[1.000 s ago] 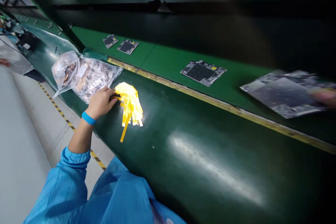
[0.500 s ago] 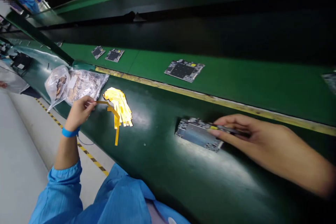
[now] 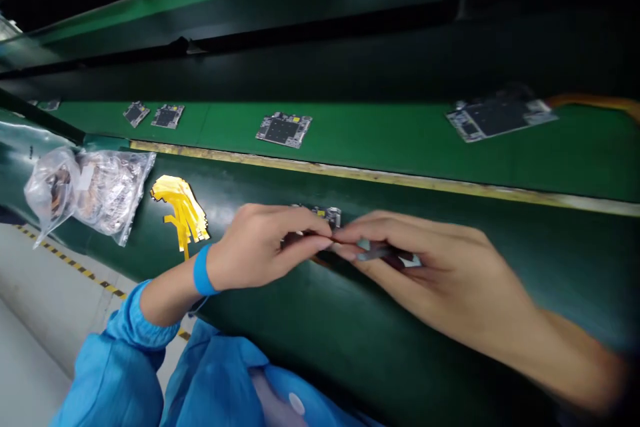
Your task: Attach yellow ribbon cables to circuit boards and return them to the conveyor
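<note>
My left hand (image 3: 270, 240), a blue band round its wrist, is closed in a pinch on an orange flex cable (image 3: 321, 261). Only a short piece of the cable shows beneath the fingertips. Against it, my right hand (image 3: 430, 260) is closed too, with what look like dark tweezers (image 3: 375, 253) between its fingers. The fingertips of both hands meet. Just behind them a circuit board (image 3: 331, 215) lies on the green bench, mostly hidden by my fingers. To the left is a fanned pile of yellow-orange flex cables (image 3: 183, 210).
Clear plastic bags (image 3: 107, 190) of parts lie at the bench's left. Beyond a worn yellow edge strip (image 3: 350, 172) runs a green belt (image 3: 375, 137) carrying several boards, including one board (image 3: 285, 129) near the middle. Another board (image 3: 503, 117) has an orange cable at its right.
My left hand has brought a flex cable rightward from the pile to the board, meeting my right hand. My view has shifted right, and the board with an orange cable has come into sight.
</note>
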A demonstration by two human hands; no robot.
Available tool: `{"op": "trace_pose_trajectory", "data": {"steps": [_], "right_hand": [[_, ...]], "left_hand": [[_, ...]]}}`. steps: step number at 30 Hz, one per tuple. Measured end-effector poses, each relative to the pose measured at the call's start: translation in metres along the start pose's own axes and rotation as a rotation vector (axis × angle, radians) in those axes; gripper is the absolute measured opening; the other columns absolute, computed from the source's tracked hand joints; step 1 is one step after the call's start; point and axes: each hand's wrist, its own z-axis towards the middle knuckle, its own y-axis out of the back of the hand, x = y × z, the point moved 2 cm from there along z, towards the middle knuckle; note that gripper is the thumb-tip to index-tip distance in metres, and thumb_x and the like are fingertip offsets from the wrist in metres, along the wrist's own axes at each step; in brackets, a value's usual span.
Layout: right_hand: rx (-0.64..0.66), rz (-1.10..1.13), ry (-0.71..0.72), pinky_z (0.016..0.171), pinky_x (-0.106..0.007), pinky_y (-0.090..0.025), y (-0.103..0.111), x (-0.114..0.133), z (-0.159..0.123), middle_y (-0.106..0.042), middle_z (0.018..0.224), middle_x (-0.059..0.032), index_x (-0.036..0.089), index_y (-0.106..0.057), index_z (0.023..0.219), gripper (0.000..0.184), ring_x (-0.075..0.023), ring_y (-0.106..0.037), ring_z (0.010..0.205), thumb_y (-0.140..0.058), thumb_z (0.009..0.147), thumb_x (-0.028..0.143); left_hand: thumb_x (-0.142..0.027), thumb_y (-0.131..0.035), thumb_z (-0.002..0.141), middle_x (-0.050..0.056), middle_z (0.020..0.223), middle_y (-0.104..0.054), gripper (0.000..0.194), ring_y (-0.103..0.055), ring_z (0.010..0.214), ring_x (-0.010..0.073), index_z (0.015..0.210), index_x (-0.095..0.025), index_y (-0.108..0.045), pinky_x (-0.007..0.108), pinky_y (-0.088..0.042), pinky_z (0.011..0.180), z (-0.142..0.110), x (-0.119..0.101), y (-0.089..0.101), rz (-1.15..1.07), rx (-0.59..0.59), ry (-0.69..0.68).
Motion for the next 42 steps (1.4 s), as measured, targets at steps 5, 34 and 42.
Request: {"op": "trace_pose_trajectory", "data": {"steps": [5,34,42], "right_hand": [[0.022,-0.010,-0.273,0.047,-0.032,-0.046,0.012,-0.020,-0.028,-0.077,0.071,-0.0007,0.031,-0.082,0.093,0.020,-0.0171,-0.058,0.048,-0.070,0.104,0.043],[0.024,-0.010,-0.594,0.064,-0.035,-0.048,0.002,-0.083,-0.047,-0.080,0.075,-0.0007,0.028,-0.083,0.087,0.022,-0.0213,-0.070,0.065,-0.071,0.099,0.042],[0.047,-0.052,-0.579,0.064,-0.038,-0.049,0.000,-0.085,-0.046,-0.078,0.074,-0.0005,0.033,-0.083,0.085,0.026,-0.0233,-0.070,0.064,-0.072,0.102,0.049]], "left_hand": [[-0.030,-0.072,0.107,-0.001,0.082,-0.077,0.014,-0.067,0.066,0.0096,0.099,-0.020,-0.076,0.021,-0.052,0.065,0.020,0.012,-0.056,-0.335,0.149,0.156],[-0.040,-0.041,0.121,0.014,0.126,-0.074,0.037,-0.065,0.116,0.0283,0.124,-0.021,-0.073,0.042,-0.051,0.093,0.034,0.058,-0.064,0.514,0.469,-0.379],[-0.029,-0.050,0.117,0.017,0.151,-0.070,0.028,-0.063,0.141,0.0343,0.129,-0.020,-0.074,0.051,-0.055,0.111,0.006,0.053,-0.061,0.573,0.458,-0.358]]}}
